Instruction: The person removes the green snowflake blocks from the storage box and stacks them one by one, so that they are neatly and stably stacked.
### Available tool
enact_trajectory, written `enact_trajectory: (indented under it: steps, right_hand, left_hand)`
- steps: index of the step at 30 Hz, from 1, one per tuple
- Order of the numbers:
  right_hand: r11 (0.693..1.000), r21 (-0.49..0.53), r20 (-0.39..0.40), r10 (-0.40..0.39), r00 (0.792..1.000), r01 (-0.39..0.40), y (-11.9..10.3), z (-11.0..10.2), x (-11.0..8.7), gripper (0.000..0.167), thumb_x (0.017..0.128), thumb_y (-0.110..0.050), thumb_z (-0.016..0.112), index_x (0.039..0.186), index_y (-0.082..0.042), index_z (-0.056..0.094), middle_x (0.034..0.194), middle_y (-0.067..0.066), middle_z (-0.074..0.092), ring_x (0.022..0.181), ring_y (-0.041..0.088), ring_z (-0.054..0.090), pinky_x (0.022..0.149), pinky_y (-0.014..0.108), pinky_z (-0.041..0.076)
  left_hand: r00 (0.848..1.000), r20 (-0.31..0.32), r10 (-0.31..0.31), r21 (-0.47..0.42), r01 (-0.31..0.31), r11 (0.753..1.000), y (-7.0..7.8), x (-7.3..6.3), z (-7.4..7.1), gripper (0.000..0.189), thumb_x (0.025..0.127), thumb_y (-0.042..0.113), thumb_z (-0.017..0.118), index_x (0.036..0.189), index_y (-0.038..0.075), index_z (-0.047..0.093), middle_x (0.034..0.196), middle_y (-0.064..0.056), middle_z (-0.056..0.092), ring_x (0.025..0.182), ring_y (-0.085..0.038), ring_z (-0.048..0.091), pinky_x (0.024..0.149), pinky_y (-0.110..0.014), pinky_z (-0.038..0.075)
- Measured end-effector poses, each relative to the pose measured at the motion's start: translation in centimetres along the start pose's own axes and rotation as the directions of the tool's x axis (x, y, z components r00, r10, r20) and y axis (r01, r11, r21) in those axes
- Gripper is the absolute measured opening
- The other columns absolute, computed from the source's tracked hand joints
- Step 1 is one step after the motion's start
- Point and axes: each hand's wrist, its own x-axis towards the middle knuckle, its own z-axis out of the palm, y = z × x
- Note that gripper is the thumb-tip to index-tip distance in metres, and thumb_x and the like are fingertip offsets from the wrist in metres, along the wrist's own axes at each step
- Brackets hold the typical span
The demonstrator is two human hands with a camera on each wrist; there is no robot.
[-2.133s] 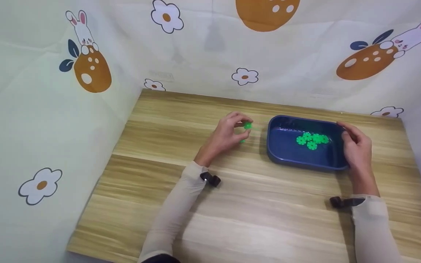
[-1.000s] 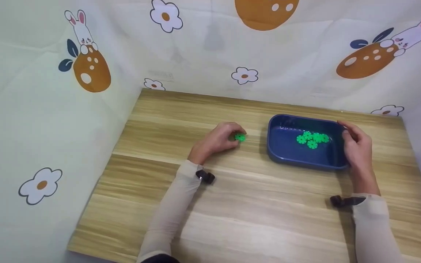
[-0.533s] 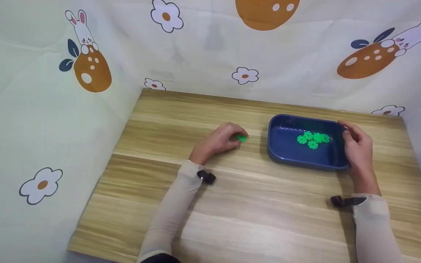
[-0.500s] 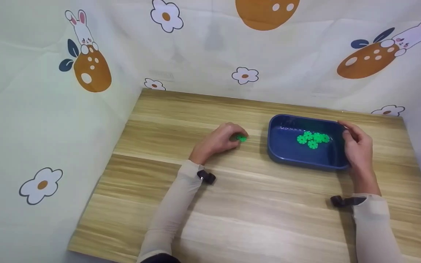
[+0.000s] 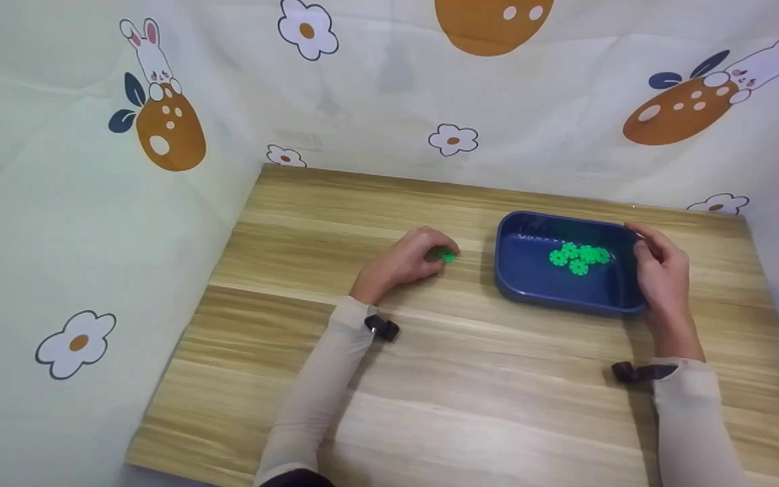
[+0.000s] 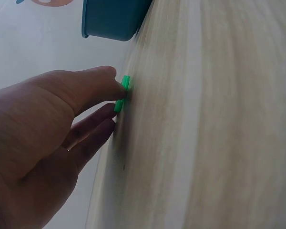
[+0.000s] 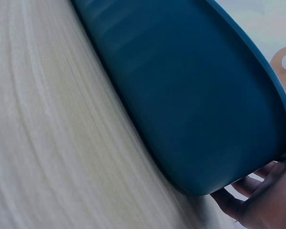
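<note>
My left hand is low over the wooden table, thumb and curled fingers round a green notched plastic disc. In the left wrist view this disc appears edge-on, close to the tabletop, with the thumb on one side and fingertips at its lower end. The fingers hide part of it in the head view. My right hand grips the right end of a dark blue plastic bin, thumb over the rim and fingers outside. Several green notched discs lie in a cluster on the bin's floor.
The wood-grain table meets a patterned cloth backdrop at its back and left. The bin stands on the table's right half, a short gap from my left hand. A wrist camera sits on the left cuff.
My left hand has come down and toward the front from its earlier place. Two green patches showed at its fingertips; now one does. Right hand and bin have stayed put.
</note>
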Motion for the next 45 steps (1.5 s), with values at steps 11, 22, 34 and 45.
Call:
enact_trajectory:
  steps: [11, 22, 34, 45]
  right_hand:
    - [0.999, -0.031, 0.022, 0.027, 0.999, -0.026, -0.25, -0.07, -0.17, 0.042, 0.112, -0.020, 0.048, 0.151, -0.025, 0.066, 0.149, -0.010, 0.064, 0.121, 0.009, 0.049, 0.092, 0.015, 0.039]
    - [0.998, -0.056, 0.028, 0.014, 1.000, -0.012, -0.12, -0.09, -0.06, 0.043, 0.114, -0.022, 0.046, 0.152, -0.027, 0.065, 0.154, -0.008, 0.062, 0.126, 0.008, 0.049, 0.097, 0.015, 0.039]
    - [1.000, -0.012, 0.018, 0.016, 1.000, -0.015, -0.26, -0.12, -0.13, 0.042, 0.112, -0.019, 0.050, 0.149, -0.023, 0.068, 0.139, -0.011, 0.068, 0.114, 0.007, 0.049, 0.089, 0.016, 0.038]
    - [1.000, -0.001, -0.001, -0.010, 1.000, 0.010, 0.00, -0.04, 0.00, 0.041, 0.110, -0.017, 0.051, 0.147, -0.021, 0.069, 0.135, -0.016, 0.070, 0.115, 0.006, 0.052, 0.091, 0.014, 0.039]
  left_hand:
    - [1.000, 0.000, -0.005, -0.013, 0.005, 1.000, -0.10, 0.06, -0.02, 0.028, 0.097, 0.006, 0.077, 0.126, 0.004, 0.076, 0.124, -0.009, 0.078, 0.116, -0.023, 0.069, 0.109, -0.040, 0.055]
    - [0.999, 0.009, -0.037, -0.004, 0.037, 0.999, 0.00, 0.18, 0.11, 0.028, 0.099, 0.010, 0.077, 0.126, 0.006, 0.077, 0.125, -0.008, 0.078, 0.118, -0.022, 0.068, 0.110, -0.040, 0.054]
    - [1.000, -0.002, -0.026, -0.002, 0.026, 1.000, 0.02, 0.22, 0.15, 0.026, 0.099, 0.009, 0.076, 0.125, 0.005, 0.078, 0.122, -0.009, 0.078, 0.116, -0.023, 0.069, 0.108, -0.039, 0.056]
    - [1.000, -0.011, -0.013, 0.005, 0.013, 1.000, 0.00, 0.24, 0.14, 0.027, 0.098, 0.009, 0.077, 0.124, 0.004, 0.078, 0.122, -0.009, 0.078, 0.116, -0.023, 0.070, 0.109, -0.040, 0.056]
